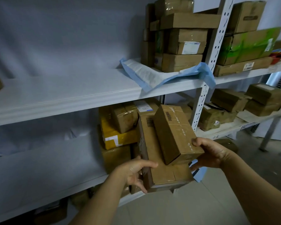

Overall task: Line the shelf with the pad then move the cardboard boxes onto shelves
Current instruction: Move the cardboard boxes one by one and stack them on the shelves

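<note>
Left hand (pixel 133 173) grips the big box (pixel 165 175); right hand (pixel 212 153) pinches the small box (pixel 173 132) atop it; keep them level, set squarely on the pad (pixel 152 77).

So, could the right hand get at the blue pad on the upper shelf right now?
Probably not yet: the right hand grips the small box stacked on the large box that the left hand holds. The pad hangs off the shelf edge with nothing before it.
</note>
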Demonstrator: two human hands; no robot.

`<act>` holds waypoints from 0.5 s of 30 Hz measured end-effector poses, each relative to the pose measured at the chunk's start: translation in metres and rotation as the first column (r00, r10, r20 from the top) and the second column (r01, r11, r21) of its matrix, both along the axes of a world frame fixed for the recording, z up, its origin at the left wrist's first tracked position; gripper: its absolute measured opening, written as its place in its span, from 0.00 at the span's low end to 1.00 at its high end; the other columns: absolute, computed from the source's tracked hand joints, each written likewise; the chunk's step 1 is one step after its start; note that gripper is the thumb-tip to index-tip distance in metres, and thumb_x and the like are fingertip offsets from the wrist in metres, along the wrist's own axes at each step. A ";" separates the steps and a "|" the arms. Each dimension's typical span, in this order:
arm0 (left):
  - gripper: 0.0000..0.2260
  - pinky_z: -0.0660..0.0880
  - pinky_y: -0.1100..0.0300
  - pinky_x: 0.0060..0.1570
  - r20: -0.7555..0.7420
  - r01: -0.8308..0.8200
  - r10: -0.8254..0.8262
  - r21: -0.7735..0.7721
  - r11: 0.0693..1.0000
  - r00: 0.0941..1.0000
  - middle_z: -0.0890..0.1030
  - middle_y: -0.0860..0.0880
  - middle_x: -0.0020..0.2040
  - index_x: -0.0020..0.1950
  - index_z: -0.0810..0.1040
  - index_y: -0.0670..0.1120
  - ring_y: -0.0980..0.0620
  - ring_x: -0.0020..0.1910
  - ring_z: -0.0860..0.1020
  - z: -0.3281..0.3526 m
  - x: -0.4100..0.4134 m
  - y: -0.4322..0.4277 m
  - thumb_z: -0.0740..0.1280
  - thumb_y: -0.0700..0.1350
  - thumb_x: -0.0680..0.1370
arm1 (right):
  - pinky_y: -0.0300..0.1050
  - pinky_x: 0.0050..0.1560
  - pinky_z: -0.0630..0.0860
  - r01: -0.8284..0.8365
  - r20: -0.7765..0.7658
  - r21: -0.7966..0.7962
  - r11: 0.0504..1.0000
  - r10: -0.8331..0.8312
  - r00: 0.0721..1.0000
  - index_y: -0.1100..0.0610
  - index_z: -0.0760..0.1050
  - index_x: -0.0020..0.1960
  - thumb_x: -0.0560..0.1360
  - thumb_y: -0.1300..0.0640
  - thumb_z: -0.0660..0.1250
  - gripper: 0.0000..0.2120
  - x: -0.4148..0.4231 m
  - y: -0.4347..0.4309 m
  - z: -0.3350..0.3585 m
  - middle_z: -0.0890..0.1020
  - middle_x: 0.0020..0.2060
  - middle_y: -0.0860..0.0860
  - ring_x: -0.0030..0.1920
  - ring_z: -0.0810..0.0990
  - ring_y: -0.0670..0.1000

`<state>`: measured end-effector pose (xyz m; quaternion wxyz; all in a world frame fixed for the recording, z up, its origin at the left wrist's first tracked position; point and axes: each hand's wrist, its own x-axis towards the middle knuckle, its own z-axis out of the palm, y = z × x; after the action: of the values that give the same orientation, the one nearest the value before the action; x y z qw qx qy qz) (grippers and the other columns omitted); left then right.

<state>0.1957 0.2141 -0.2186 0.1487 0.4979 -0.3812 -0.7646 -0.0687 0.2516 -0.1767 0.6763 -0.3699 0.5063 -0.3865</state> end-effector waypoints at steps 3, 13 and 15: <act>0.51 0.69 0.26 0.54 0.026 0.003 -0.003 -0.001 1.000 1.000 0.54 0.43 0.78 0.77 0.50 0.55 0.33 0.74 0.54 0.004 -0.040 -0.021 0.79 0.42 0.64 | 0.74 0.55 0.69 0.045 -0.019 -0.015 0.999 -0.045 0.999 0.56 0.74 0.60 0.39 0.52 0.81 0.49 -0.037 -0.015 0.005 0.81 0.52 0.61 0.58 0.75 0.65; 0.38 0.65 0.28 0.62 -0.024 -0.049 0.051 0.073 0.996 0.998 0.57 0.42 0.76 0.74 0.55 0.54 0.33 0.72 0.59 0.000 -0.180 -0.067 0.74 0.45 0.71 | 0.71 0.48 0.70 0.051 -0.097 0.017 0.999 -0.049 0.994 0.53 0.76 0.56 0.38 0.52 0.77 0.44 -0.160 -0.083 0.016 0.78 0.54 0.61 0.57 0.73 0.65; 0.31 0.66 0.30 0.62 -0.021 -0.066 0.068 0.067 0.996 0.997 0.60 0.41 0.74 0.68 0.60 0.53 0.34 0.72 0.61 -0.001 -0.195 -0.073 0.73 0.46 0.72 | 0.69 0.47 0.70 0.038 -0.092 0.018 0.999 -0.037 0.995 0.54 0.77 0.55 0.41 0.52 0.76 0.41 -0.171 -0.095 0.018 0.79 0.53 0.61 0.56 0.73 0.65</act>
<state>0.0008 0.1413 -0.2191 0.1620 0.5061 -0.3369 -0.7772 -0.2398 0.1565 -0.1592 0.6487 -0.3711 0.5473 -0.3768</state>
